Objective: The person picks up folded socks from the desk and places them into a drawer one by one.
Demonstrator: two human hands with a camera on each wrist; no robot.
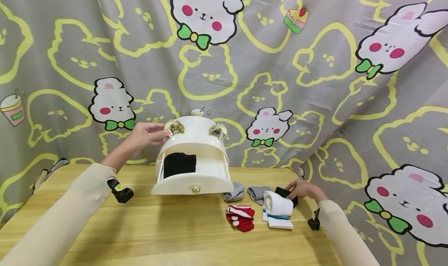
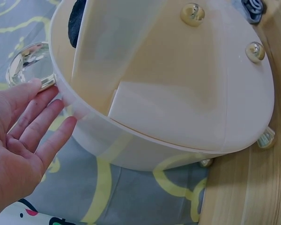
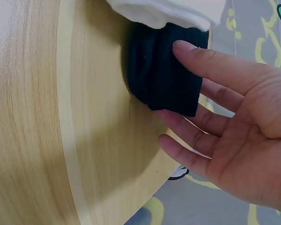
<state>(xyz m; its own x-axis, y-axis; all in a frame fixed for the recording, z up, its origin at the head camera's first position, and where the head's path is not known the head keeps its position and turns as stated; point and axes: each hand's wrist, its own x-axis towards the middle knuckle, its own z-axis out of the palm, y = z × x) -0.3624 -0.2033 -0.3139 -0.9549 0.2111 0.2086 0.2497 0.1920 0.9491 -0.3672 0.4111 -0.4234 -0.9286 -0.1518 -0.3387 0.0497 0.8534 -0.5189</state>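
Note:
A rounded white storage box (image 1: 196, 130) with two gold ring-shaped ears stands on the table, its front drawer (image 1: 210, 183) pulled out. Inside the drawer lies a folded black cloth (image 1: 179, 164). My left hand (image 1: 146, 137) pinches the gold ear (image 2: 30, 65) on the box's left side, thumb in front and fingers behind. At the right, my right hand (image 1: 303, 190) holds a folded black sock (image 3: 166, 70) between thumb and fingers, beside a white folded sock (image 1: 279, 207) with blue-green stripes. The sock is low at the tabletop, partly behind the white one.
Two grey folded socks (image 1: 259, 193) lie right of the box, one partly behind the drawer front. Nearer the front is a red and white folded pair (image 1: 240, 217). A patterned grey curtain (image 1: 217, 71) hangs behind the wooden table (image 1: 157, 235) and along its right side.

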